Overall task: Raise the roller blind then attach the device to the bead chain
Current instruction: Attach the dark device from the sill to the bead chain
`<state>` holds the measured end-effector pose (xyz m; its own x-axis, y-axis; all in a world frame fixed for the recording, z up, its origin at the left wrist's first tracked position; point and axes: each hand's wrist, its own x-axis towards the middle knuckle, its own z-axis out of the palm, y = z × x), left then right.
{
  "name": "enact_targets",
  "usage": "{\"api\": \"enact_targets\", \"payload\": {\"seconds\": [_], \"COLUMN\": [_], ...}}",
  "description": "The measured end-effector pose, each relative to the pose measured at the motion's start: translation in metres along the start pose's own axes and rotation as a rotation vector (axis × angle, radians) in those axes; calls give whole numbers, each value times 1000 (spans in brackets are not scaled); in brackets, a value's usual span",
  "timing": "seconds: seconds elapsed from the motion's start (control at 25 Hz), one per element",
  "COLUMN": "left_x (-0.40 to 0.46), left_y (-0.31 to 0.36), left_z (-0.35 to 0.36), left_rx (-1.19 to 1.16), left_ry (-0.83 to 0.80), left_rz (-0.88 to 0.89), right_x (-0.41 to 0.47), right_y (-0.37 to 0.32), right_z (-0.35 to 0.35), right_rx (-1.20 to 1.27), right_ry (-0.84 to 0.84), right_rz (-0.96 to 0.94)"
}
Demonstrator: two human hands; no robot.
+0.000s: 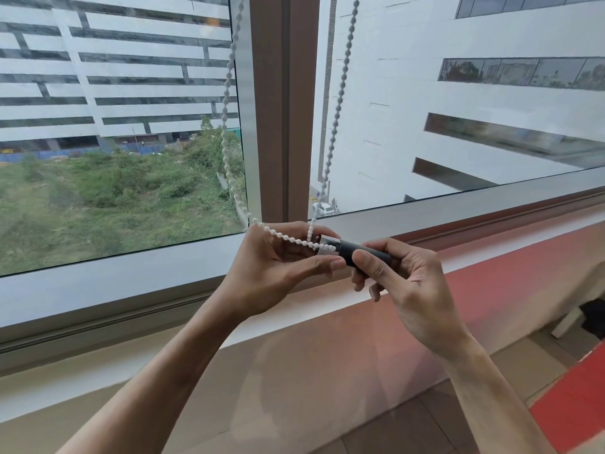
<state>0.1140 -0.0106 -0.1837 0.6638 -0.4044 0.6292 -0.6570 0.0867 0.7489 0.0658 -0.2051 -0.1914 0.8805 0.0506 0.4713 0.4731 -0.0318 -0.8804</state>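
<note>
- Closest to us, our right hand (402,273) pinches the dark cylindrical device with its silvery metal end (347,252) between thumb and fingers, holding it level so that end faces the chain.
- Just beside it, our left hand (278,260) has its fingers curled around the bottom loop of the white plastic bead chain (288,239), drawing it sideways so the beads lie across the metal end; we judge the attaching is under way, not finished.
- Beyond the hands, a pale window sill (163,273) lies below, clear of them.
- Further off, the brown window mullion (278,109) stands between the chain's two hanging runs; no blind fabric shows over the glass, so we judge it raised.
</note>
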Motion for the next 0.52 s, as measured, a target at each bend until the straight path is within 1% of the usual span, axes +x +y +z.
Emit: {"api": "enact_targets", "payload": {"seconds": [0.12,0.2,0.36,0.44,0.52], "left_x": [2,3,3,4,2], "left_y": [4,6,6,2,-4], "left_z": [-2,-1,2,1,2], "left_rx": [60,80,121,110,8], "left_ry": [-70,-79,-33,-19,25], "left_rz": [38,54,84,78,8], "right_x": [1,2,3,4,3], "right_y": [3,5,8,10,13], "right_z": [0,0,2,1,-1], "right_rx": [-24,13,159,170,170], "right_ry": [-23,-54,-103,-110,-102], "right_rz": [-13,23,190,210,190]}}
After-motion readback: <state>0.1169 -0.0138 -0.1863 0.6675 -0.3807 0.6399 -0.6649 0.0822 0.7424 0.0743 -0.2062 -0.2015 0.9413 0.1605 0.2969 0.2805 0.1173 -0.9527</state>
